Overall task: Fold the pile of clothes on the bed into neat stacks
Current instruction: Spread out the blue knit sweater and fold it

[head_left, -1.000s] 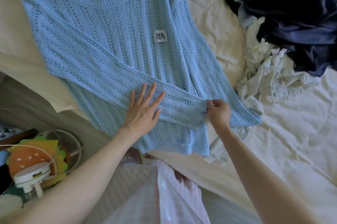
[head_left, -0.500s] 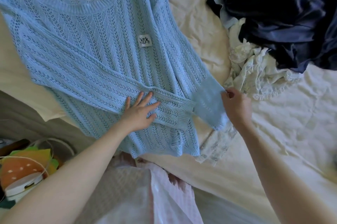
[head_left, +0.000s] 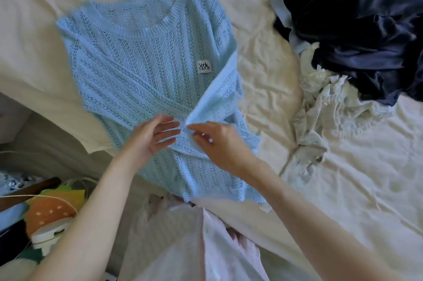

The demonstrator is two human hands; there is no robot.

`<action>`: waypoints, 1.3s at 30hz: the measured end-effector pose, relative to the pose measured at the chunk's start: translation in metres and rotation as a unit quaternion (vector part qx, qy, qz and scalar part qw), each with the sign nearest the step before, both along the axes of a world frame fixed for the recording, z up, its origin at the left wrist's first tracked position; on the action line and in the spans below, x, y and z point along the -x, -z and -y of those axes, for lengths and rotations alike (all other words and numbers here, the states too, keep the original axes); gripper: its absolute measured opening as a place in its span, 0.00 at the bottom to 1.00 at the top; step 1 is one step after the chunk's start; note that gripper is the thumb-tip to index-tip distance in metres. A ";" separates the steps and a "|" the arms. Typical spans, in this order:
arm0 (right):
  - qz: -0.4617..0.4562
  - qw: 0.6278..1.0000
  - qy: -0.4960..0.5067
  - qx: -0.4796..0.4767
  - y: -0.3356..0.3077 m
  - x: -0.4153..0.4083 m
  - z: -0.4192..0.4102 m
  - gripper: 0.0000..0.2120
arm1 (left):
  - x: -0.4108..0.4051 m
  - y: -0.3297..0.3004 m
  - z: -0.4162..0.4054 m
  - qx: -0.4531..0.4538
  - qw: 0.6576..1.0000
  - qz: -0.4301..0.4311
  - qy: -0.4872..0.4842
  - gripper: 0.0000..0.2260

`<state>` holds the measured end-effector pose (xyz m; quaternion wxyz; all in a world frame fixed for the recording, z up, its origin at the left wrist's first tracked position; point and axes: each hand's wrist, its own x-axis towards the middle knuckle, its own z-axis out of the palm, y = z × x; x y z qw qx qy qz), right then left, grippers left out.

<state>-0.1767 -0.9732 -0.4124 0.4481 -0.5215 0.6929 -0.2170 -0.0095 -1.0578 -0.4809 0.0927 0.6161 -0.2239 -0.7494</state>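
Cream, rumpled bedsheets (head_left: 286, 29) fill the view, and your light blue open-knit sweater (head_left: 146, 70) lies flat on the bed in front of you, neckline away from you. Both sleeves are crossed over its front. Your left hand (head_left: 153, 135) hovers or rests on the lower body with straight, spread fingers, holding nothing. Your right hand (head_left: 215, 141) has its fingers curled at the cuff of the right sleeve; whether they pinch it, you cannot tell from here. By my judgement you are early on: no finished stack shows, the sweater needs its final fold, and the dark navy satin garment (head_left: 366, 29) and pale crumpled cloth (head_left: 325, 102) lie unfolded at right. The white tag (head_left: 203, 67) seems to read "Vords Y&F".
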 end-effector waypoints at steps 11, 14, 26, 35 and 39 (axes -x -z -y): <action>-0.093 0.956 0.226 -0.162 0.079 0.007 -0.021 0.18 | 0.004 0.038 -0.056 0.134 0.939 0.245 0.202 0.13; 0.000 0.921 0.299 -0.251 0.089 0.006 -0.008 0.24 | 0.006 0.041 -0.064 0.171 0.922 0.261 0.229 0.09; 0.235 0.856 0.359 -0.288 0.090 -0.033 0.008 0.07 | -0.093 0.009 -0.054 0.167 0.945 0.203 0.193 0.09; 0.241 0.796 0.522 -0.192 0.096 0.019 0.042 0.10 | -0.048 0.031 0.002 0.303 0.833 0.247 0.391 0.14; 0.202 0.815 0.520 -0.154 0.097 0.053 0.082 0.12 | 0.011 0.037 0.043 0.407 0.766 0.276 0.415 0.14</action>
